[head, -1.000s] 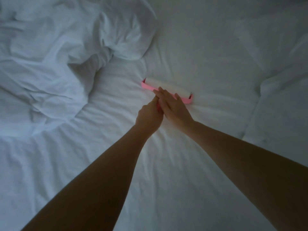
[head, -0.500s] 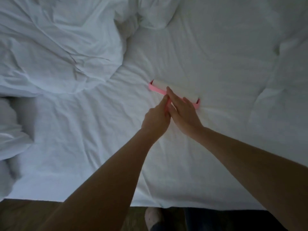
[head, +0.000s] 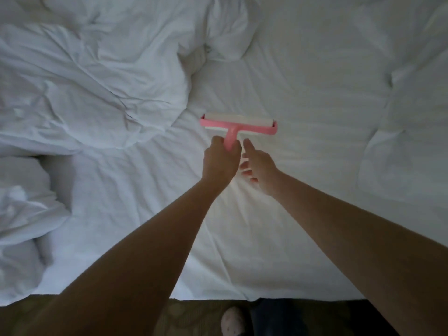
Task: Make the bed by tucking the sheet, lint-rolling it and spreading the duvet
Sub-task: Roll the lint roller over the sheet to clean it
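pink lint roller (head: pixel 238 123) on sheet (head: pixel 303 81), left hand (head: pixel 219 163) grip holding it, right hand (head: pixel 260 166) now lifted off (fingers loose)

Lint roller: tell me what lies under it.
Under the lint roller lies the white sheet, and the roll seems to rest on it. The left hand grips the pink handle. The strip of sheet beneath the roll and whatever the sheet covers cannot be seen.

A lint roller (head: pixel 238 124) rests on the sheet (head: pixel 291 214) near the middle of the bed. The bunched duvet (head: pixel 97 81) lies to its left and behind it. Just in front of the roller, the left hand (head: pixel 220 161) grips its handle, the right hand (head: pixel 258 166) is beside that hand, and a foot (head: pixel 231 321) stands on the floor well in front, past the bed's edge.
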